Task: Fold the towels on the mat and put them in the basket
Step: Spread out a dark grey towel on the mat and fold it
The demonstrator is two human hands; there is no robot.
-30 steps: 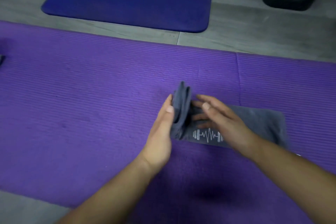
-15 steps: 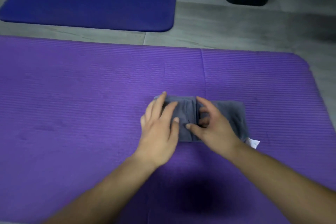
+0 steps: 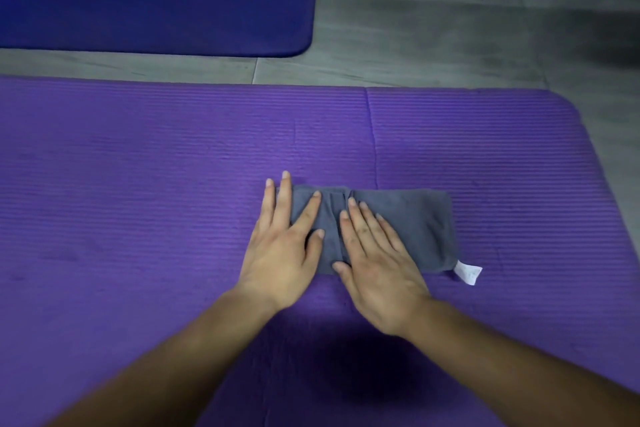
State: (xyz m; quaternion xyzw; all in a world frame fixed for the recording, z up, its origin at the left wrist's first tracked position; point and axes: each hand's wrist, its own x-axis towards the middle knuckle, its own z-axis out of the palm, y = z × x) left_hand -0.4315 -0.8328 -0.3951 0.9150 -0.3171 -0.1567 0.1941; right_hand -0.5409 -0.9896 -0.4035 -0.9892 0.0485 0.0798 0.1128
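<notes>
A grey towel [image 3: 408,222], folded into a flat rectangle, lies on the purple ribbed mat [image 3: 138,184].

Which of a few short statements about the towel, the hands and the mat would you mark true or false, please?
1. The left hand and the right hand both press flat on the grey towel. True.
2. The towel is held up in the air. False: it lies on the purple mat.
3. A white tag sticks out at the towel's near right corner. True.
4. The left hand pinches the tag. False: no hand touches it.
</notes>
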